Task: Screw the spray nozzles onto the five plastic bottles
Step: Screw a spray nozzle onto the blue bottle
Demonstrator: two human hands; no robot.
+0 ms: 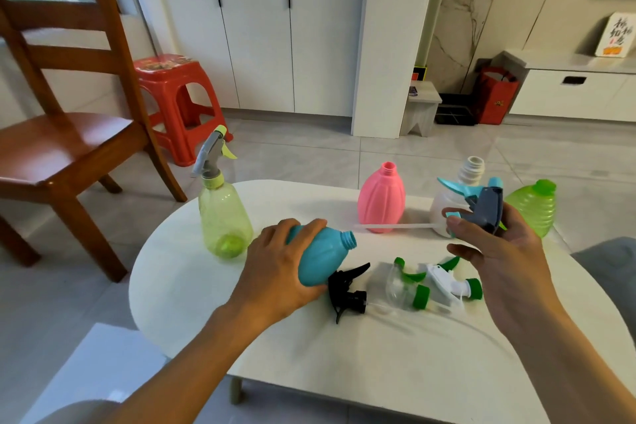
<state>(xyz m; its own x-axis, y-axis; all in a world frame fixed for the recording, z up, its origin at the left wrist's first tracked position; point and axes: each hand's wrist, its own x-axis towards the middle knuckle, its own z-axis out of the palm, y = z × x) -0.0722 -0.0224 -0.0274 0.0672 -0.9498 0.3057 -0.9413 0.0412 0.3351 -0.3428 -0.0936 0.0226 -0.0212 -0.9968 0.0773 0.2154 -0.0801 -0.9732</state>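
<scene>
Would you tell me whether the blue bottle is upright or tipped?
Tipped: the blue bottle lies sideways under the left hand, neck pointing right.

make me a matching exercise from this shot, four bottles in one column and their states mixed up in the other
Things:
1. yellow-green bottle
2. blue bottle
3. pink bottle
4. green bottle

States:
A. tilted, held in the left hand
B. upright, nozzle already fitted
C. upright at the back, neck open
D. leaning at the far right, beyond the right hand

Pairs: 1-B, 2-A, 3-C, 4-D
</scene>
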